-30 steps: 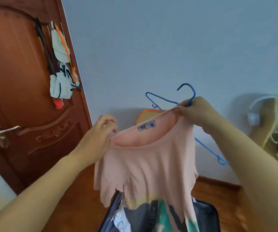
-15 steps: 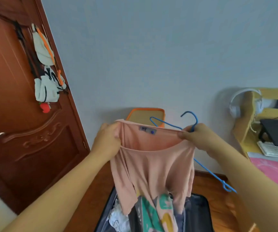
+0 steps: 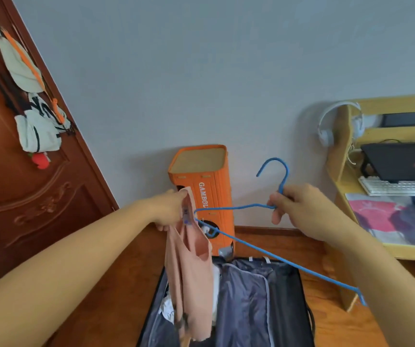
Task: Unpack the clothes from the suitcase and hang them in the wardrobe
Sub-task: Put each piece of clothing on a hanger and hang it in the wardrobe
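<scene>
Limp pink shirt (image 3: pixel 188 271), blue hanger (image 3: pixel 274 209) alongside

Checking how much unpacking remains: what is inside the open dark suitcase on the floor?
Inside the open dark suitcase: grey zipped lining, some white fabric. The hanging pink shirt covers the rest.

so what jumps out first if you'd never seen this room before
At centre, the left hand pinches the collar of a limp peach-pink cotton top while the right hand grips a thin blue wire hanger beside it. Under them lies an open dark fabric-lined suitcase, and behind, against the grey wall, stands a bright orange boxy case.
</scene>
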`<state>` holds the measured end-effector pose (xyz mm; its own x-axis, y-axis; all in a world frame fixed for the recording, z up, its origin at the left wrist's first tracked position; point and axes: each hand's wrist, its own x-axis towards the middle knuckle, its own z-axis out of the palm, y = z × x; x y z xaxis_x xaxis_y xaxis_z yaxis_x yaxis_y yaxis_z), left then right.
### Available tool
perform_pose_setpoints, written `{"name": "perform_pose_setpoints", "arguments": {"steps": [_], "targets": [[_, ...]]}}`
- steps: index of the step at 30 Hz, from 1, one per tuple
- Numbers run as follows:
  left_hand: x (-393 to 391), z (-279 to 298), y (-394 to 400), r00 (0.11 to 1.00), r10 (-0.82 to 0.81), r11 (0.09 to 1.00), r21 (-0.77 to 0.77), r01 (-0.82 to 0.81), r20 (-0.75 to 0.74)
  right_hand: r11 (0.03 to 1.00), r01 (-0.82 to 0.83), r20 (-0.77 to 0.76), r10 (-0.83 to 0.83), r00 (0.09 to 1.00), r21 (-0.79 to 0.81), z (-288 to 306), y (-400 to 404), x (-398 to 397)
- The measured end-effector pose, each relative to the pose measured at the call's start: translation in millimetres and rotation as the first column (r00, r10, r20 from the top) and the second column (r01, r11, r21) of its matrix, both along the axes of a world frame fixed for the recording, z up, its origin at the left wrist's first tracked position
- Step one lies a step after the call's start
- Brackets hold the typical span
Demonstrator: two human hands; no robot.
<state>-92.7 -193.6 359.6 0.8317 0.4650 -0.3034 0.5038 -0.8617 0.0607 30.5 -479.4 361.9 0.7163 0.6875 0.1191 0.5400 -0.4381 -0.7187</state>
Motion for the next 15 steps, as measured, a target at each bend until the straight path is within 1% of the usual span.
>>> {"name": "perform_pose_setpoints", "arguments": {"steps": [2,3,6,7,10,11,13,14,15], "targets": [[-1,1,0,1.000,-0.020,1.000,-0.002,0.020,-0.010,0.997,-0.041,0.044,0.044,0.998,-0.067,6,-4,-14],[-3,3,-2,1.000,-0.022,1.000,-0.004,0.021,-0.017,0.998,-0.040,0.055,0.043,0.998,-0.048,8,-3,-20],[-9,11,-10,0.998,-0.037,0.999,-0.004,0.037,-0.043,0.996,-0.005,0.017,0.004,1.000,0.090,9,20,-34],[-11,14,-14,0.998,-0.055,0.998,-0.010,0.054,-0.033,0.995,-0.028,0.010,0.027,1.000,0.095,5,32,-40],[-14,21,-29,0.989,-0.129,0.989,-0.060,0.134,0.074,0.992,-0.124,0.051,0.123,0.991,0.018,-17,72,-55],[-16,22,-33,0.981,-0.162,0.984,-0.064,0.169,0.104,0.992,-0.115,0.054,0.112,0.992,0.053,-22,82,-57],[-24,26,-39,0.957,-0.224,0.973,-0.010,0.230,0.182,0.968,-0.046,0.015,0.043,0.999,0.249,-26,89,-54],[-29,31,-42,0.931,-0.245,0.968,0.013,0.251,0.272,0.944,-0.019,0.009,0.017,1.000,0.330,-26,90,-51],[-36,37,-45,0.881,-0.250,0.962,0.000,0.273,0.400,0.931,-0.028,0.014,0.024,1.000,0.364,-25,90,-49]]}}
